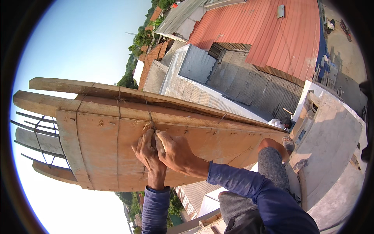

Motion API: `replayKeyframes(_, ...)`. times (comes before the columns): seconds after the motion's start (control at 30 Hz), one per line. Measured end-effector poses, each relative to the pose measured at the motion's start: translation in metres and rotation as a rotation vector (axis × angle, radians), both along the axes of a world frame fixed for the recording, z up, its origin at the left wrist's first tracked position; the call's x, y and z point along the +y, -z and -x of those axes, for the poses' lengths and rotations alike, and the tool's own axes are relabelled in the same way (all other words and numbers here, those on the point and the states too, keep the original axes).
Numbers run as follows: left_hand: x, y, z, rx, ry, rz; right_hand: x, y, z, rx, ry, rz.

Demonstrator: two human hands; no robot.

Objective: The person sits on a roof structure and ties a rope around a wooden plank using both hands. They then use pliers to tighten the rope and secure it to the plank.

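Note:
A tall wooden formwork column (99, 146) of plywood panels and timber battens reaches across the middle of the view, with thin wires looped round it. Both my hands are at its upper edge, side by side and closed. A dark tie wire (147, 105) crosses the battens and runs down into my fingers. My left hand (146, 150) grips at its lower end, knuckles near the panel. Pressed beside it, my right hand (173, 150) is closed at the same spot. The fingers hide the wire's end and whether a tool is in them.
Reinforcing bars (39, 130) stick out of the column's left end. My foot (288, 144) in a sandal rests by a concrete ledge (327, 136) at right. Far below lie a red metal roof (269, 35) and grey roofs. A person (286, 124) is partly visible near the column's base.

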State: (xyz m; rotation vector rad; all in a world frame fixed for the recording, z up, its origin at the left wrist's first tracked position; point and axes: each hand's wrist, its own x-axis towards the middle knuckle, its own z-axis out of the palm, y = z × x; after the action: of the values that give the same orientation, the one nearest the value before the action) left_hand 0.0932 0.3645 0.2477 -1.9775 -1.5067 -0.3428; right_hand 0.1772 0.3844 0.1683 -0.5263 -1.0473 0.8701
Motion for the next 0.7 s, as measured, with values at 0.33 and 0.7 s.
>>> replayKeyframes(0.33,0.001,0.013,-0.008,0.049,0.071,-0.139,0.016,0.010,-0.016,-0.154,0.076,-0.075)
replayKeyframes(0.7,-0.005,-0.001,-0.003,0.189,0.067,-0.191,0.034,-0.004,-0.047,-0.741,0.523,-0.530)
